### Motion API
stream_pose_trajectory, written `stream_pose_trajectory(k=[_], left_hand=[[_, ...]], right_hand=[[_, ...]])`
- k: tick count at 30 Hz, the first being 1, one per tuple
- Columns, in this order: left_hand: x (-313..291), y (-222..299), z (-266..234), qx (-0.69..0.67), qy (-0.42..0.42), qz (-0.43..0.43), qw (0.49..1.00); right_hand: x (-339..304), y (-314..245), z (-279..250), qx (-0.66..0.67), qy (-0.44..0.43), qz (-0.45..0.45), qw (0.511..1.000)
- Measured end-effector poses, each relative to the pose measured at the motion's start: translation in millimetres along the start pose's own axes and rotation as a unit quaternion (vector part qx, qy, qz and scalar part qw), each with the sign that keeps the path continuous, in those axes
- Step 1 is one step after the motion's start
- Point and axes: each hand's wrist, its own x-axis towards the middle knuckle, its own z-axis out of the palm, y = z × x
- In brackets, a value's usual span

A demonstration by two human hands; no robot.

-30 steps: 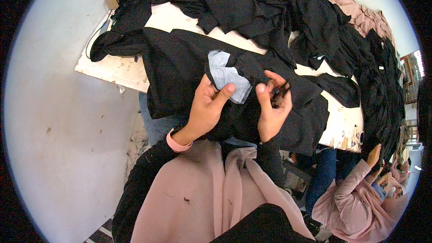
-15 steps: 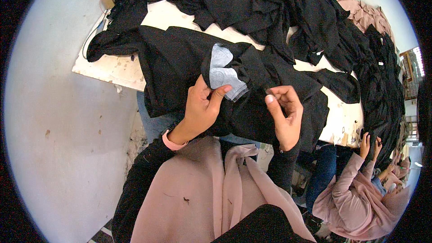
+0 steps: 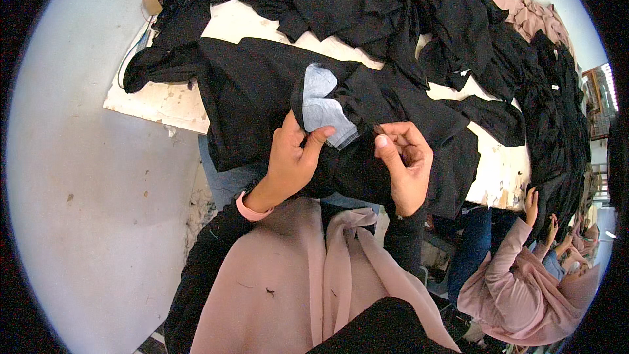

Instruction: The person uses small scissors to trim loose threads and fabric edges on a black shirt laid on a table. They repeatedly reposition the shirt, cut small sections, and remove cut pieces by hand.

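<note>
Black garment (image 3: 262, 101) lies spread across the pale desk (image 3: 157, 101) at the centre of the frame, its lower edge drooping over the near side toward the person's lap, with a light grey lining patch (image 3: 321, 108) turned out in the middle. As far as the picture shows, the work on it is partway: the lining is exposed and the cloth around it is gathered up between both hands, while the rest of the garment is laid flat and a large heap of black clothes (image 3: 393, 6) fills the top and right of the frame, with some pink cloth (image 3: 524, 13) at the upper right. The left hand (image 3: 291, 157) rises from the lower centre, wrist bent back, its grip closed on the cloth with the thumb pressed on the lower edge of the grey patch. The right hand (image 3: 403, 164) sits just beside it, palm toward the camera, fingers curled inward in a narrow grip that pinches a fold of the black cloth at the fingertips. Another person in pink (image 3: 524, 282) sits at the lower right, well apart.
</note>
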Motion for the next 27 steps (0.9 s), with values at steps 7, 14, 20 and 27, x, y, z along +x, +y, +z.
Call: stream_pose_trajectory(k=[7, 14, 20, 27], left_hand=[[7, 19, -36, -0.317, -0.029, -0.143, 0.937], [48, 32, -122, 0.359, -0.042, -0.071, 0.930], [85, 11, -85, 0.511, -0.168, 0.261, 0.802], [121, -42, -29, 0.402, -0.352, 0.202, 0.821]], right_hand=[[18, 39, 24, -0.104, 0.101, -0.162, 0.976], [35, 36, 6, -0.019, 0.172, -0.135, 0.976], [16, 14, 18, -0.095, 0.021, -0.107, 0.990], [18, 43, 46, -0.377, -0.055, -0.241, 0.893]])
